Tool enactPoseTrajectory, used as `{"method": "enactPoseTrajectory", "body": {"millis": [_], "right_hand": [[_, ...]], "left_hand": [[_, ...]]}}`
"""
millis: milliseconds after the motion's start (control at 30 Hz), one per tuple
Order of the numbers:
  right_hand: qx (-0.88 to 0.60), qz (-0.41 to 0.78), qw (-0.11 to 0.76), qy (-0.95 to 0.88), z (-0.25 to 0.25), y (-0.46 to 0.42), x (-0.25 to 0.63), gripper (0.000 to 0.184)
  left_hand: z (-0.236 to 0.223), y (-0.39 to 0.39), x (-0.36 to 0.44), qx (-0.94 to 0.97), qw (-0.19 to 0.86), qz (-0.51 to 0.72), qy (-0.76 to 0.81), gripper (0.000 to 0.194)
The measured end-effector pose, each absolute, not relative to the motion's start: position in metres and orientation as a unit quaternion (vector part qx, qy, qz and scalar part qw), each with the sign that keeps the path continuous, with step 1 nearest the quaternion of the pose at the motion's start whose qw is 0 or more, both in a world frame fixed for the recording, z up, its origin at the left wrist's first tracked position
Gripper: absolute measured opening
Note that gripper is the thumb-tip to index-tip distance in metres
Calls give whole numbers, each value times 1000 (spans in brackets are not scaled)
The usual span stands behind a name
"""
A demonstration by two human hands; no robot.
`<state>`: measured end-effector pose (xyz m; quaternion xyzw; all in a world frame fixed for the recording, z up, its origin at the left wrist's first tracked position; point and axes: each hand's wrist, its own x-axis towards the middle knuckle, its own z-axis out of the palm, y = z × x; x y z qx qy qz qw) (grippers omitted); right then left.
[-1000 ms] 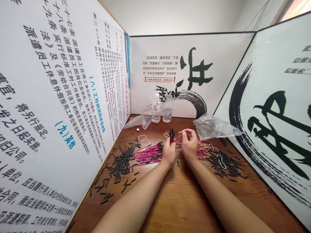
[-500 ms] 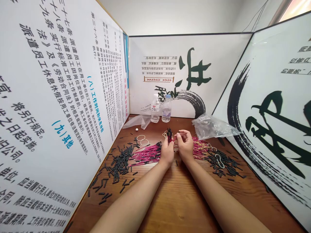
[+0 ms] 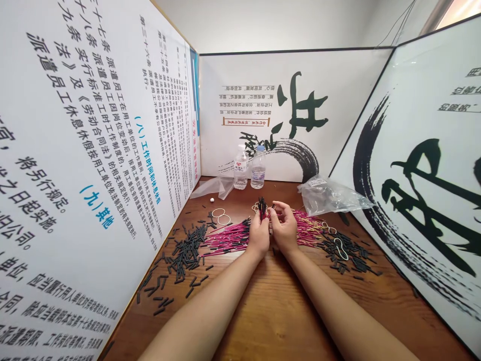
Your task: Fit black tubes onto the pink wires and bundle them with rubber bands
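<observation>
My left hand (image 3: 260,234) is closed around a bundle of thin red sticks with black tube-like tips (image 3: 262,204), which point upward. Close beside it, my right hand (image 3: 284,228) has its thumb and forefinger pinched together near the bundle; a small dark tip shows at the fingers, but what they hold is too small to make out. To the left lies a fanned pile of red sticks with black ends (image 3: 227,237). Another pile of red sticks with yellowish ends (image 3: 310,228) spreads out right of my right hand.
Loose short black tubes (image 3: 190,248) lie scattered on the wooden table (image 3: 270,306) at left, with more black tubes (image 3: 353,253) at right. White rubber bands (image 3: 224,220), two water bottles (image 3: 257,170) and a clear plastic bag (image 3: 330,195) lie farther back. Printed panels (image 3: 259,70) enclose the table.
My right hand has moved slightly left and closer to the bundle; the red stick seen at its fingertips before now barely shows. My left hand keeps its hold.
</observation>
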<state>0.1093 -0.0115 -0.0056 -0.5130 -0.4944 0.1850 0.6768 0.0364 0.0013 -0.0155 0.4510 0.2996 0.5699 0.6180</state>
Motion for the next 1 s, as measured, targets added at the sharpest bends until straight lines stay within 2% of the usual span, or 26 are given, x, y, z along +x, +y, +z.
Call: {"method": "enactPoseTrajectory", "body": {"millis": [200,333,433,1000], "right_hand": [[-501,178,689,-493,-8,-10,110,36],[-524,202,645,-519,-9,-12,111,20],[-532,213,615,-541,-6,-15,109,21],[-522,175,629,-549,-9,-16,108,17]], "left_hand": [[-20,4,38,416,628,578,315,23],[-24,7,39,397,630,588,316,21],[-25,8,39,390,637,588,311,21],[-6,-5,36,355,672,578,298,20]]}}
